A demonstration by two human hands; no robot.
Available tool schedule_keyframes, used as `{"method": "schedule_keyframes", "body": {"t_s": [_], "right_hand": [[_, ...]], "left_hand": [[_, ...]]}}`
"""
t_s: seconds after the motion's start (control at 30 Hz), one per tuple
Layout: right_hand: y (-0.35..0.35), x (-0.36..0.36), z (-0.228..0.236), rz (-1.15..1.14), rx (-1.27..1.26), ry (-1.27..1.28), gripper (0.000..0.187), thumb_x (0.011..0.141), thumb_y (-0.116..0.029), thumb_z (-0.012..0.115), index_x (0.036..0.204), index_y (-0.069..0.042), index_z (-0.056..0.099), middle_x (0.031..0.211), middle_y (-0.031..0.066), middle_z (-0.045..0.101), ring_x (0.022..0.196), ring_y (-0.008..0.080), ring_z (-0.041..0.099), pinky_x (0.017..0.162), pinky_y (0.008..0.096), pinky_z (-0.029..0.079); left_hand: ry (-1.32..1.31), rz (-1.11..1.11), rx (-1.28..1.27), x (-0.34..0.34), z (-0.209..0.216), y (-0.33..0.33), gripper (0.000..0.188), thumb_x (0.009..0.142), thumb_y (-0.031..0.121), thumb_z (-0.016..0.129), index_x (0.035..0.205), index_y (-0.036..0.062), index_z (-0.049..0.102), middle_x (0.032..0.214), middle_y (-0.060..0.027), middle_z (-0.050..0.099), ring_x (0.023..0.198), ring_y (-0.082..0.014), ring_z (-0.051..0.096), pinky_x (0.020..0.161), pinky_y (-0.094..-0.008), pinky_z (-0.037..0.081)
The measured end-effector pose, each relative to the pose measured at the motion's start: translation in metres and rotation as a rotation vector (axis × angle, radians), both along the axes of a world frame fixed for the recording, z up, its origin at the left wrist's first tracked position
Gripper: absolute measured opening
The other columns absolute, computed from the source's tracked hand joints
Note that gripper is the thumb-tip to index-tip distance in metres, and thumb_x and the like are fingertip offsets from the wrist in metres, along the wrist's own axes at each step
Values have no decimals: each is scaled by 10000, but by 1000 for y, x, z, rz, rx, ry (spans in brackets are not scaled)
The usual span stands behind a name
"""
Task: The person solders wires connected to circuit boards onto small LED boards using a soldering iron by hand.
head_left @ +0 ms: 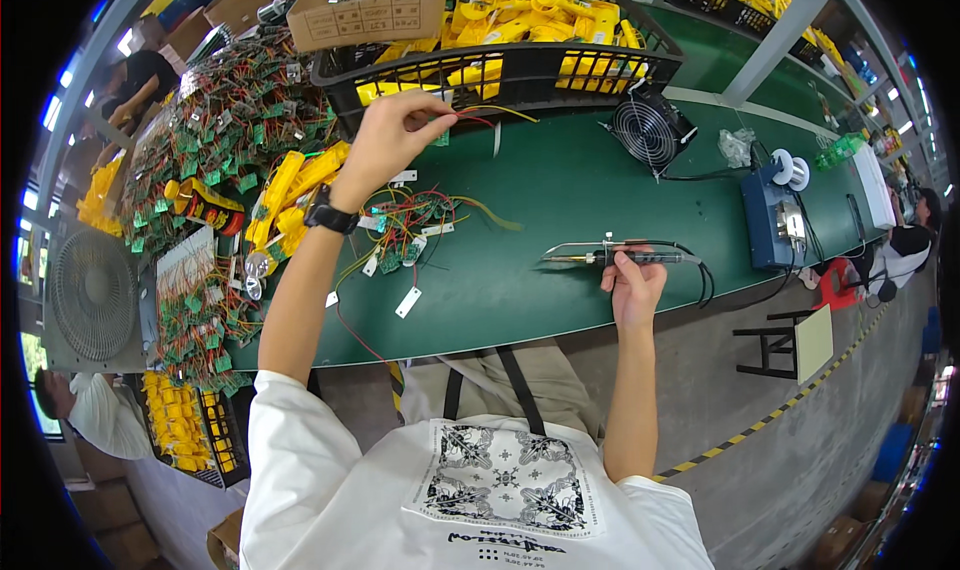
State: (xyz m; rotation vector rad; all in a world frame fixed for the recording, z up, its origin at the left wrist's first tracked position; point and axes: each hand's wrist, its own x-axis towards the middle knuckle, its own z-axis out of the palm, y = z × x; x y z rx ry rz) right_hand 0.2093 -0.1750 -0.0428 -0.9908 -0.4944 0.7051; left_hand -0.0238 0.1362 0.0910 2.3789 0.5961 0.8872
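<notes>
From my end I've got both hands over the green workbench, and they're both busy. The left hand is up near the black crate, thumb and fingertips closed in a pinch on thin wires; a red one and a yellow one poke out to the right of the grip. I can't tell exactly how many strands are in there. My right hand has the soldering iron, fingers wrapped around the black handle with the thumb pressed along it, so no gap there. The iron is held above the bench with its tip pointing left, and a thin bent metal tube runs above the barrel. Between the two hands, a bit left, sits a tangle of small green circuit boards with red and yellow leads and little white tabs. Further left there's a big heap of similar boards, with yellow plastic parts just beside my left forearm. On the right side I see a small black fan, then the blue box unit with a solder spool at its top.
</notes>
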Motion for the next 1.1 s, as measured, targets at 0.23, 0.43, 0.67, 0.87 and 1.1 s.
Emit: {"method": "schedule_keyframes", "body": {"t_s": [0.23,0.43,0.67,0.87,1.1], "right_hand": [[-3,-1,-1,-51,68,34,208,959,-5,689,1147,72,647,960,129,688,601,179,618,528,308,475],[-11,7,1,-272,236,81,236,963,-76,664,1157,53,624,943,123,665,624,184,608,531,307,479],[-30,21,2,-275,295,39,238,970,-89,648,1149,62,606,904,135,645,682,180,610,543,301,488],[-26,19,2,-242,167,29,241,971,-92,674,1147,60,609,916,135,661,699,174,628,540,304,502],[-28,22,5,-208,123,-1,247,975,-88,683,1146,76,613,927,143,668,697,176,637,528,307,503]], "left_hand": [[-2,-40,-135,9,38,-39,184,967,158,788,1026,-16,781,889,-79,769,774,-128,708,718,-278,564],[28,-73,-119,42,27,-70,172,954,152,774,1023,-5,776,924,-86,758,783,-183,691,700,-302,551],[-29,-15,-146,7,-31,-126,104,934,83,787,1004,10,764,930,-93,721,788,-214,698,672,-327,557],[302,104,1,-32,-71,-158,145,861,117,827,953,34,753,951,-88,693,857,-300,680,765,-415,552],[341,15,202,-17,-69,-155,280,851,165,836,1080,50,722,1071,-73,677,1008,-308,646,846,-448,521]]}}
